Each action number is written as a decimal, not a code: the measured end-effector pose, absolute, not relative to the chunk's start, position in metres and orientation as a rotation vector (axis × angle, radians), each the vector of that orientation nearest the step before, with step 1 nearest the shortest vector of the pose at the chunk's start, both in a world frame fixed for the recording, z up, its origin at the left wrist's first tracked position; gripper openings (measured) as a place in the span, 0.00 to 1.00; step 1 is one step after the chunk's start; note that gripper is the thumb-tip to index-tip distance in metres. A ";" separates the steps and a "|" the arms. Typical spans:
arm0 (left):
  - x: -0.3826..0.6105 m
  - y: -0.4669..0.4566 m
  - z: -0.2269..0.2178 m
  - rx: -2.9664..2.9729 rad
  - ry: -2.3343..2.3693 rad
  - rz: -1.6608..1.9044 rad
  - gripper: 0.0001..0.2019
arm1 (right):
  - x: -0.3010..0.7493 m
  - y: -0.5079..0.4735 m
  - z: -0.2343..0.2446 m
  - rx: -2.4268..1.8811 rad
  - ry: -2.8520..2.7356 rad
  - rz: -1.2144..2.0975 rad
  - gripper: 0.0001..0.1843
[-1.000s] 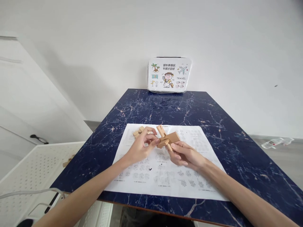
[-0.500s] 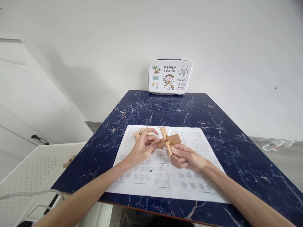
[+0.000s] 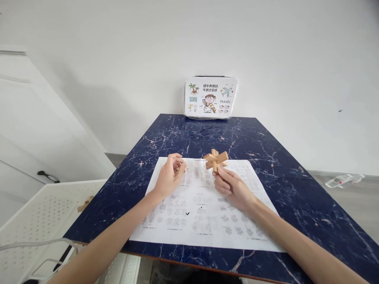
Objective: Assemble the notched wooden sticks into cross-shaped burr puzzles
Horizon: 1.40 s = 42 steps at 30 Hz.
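My right hand (image 3: 230, 186) holds a partly built wooden burr puzzle (image 3: 216, 159), a cross of pale notched bars, raised above the far edge of a printed instruction sheet (image 3: 204, 215). My left hand (image 3: 169, 176) is curled over the loose wooden pieces (image 3: 181, 169) lying on the sheet's far left corner, its fingers closed on one of them. The two hands are apart, with a stretch of paper between them.
The sheet lies on a dark blue marbled table (image 3: 266, 157). A white illustrated case (image 3: 210, 96) stands against the wall at the table's far edge. A white perforated basket (image 3: 35, 213) with one wooden piece (image 3: 83, 204) in it stands to the left.
My left hand let go of the puzzle and moved left to the loose pieces. My right hand lifted the puzzle farther away and turned it.
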State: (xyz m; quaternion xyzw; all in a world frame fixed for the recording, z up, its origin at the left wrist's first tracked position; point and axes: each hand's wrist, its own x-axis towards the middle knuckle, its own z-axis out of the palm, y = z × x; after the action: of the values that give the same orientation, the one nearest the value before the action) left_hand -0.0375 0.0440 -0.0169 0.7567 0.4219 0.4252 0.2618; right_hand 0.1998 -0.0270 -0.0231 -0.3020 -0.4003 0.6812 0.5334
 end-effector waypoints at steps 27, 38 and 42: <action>-0.040 0.039 -0.025 2.362 1.044 0.600 0.33 | 0.192 -0.033 -0.027 -1.220 -1.628 1.042 0.18; -0.041 0.041 -0.022 2.496 1.181 0.645 0.34 | 0.204 -0.023 -0.030 -1.249 -1.412 1.113 0.29; -0.036 0.034 -0.018 2.462 1.031 0.554 0.35 | 0.212 -0.016 -0.031 -1.291 -1.187 1.142 0.42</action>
State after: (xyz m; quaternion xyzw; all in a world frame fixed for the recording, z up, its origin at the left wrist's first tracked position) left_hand -0.0364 0.0338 -0.0185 0.8837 0.3702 0.1989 0.2062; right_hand 0.2116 -0.0155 -0.0314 -0.5338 -0.4911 0.4724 0.5006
